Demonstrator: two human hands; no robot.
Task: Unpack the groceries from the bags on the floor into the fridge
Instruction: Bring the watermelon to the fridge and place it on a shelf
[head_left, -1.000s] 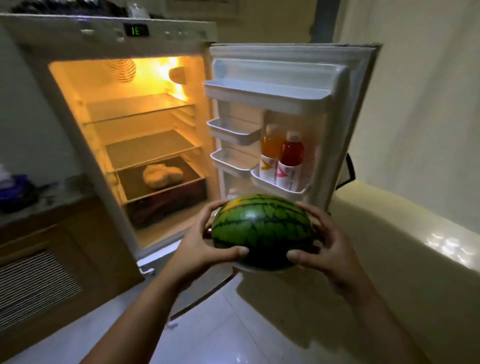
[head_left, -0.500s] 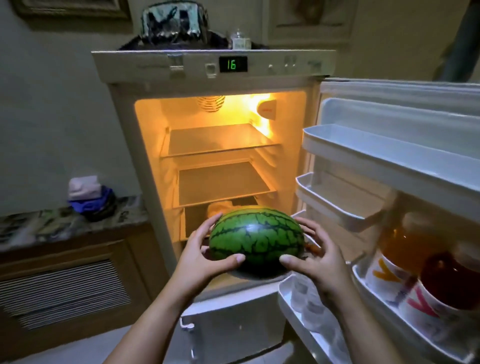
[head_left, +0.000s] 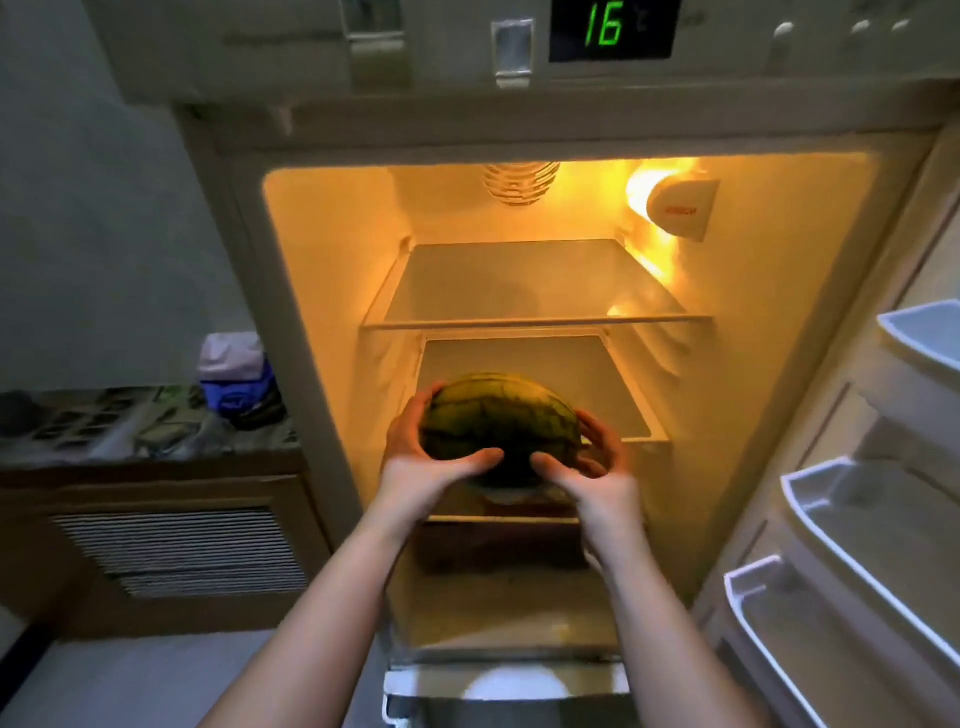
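Since the frame before, the watermelon (head_left: 500, 422) had moved forward from in front of the fridge (head_left: 332, 291) into its lit mouth, level with the middle shelf (head_left: 535, 384). The left hand (head_left: 426, 457) and right hand (head_left: 592, 467) each kept a grip clasped on its sides (not yet released). Beyond, the top shelf (head_left: 524, 283) lay bare; any bags were out of view.

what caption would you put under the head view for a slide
Both hands, left hand and right hand, carry a watermelon into the lit, open fridge at middle-shelf height.
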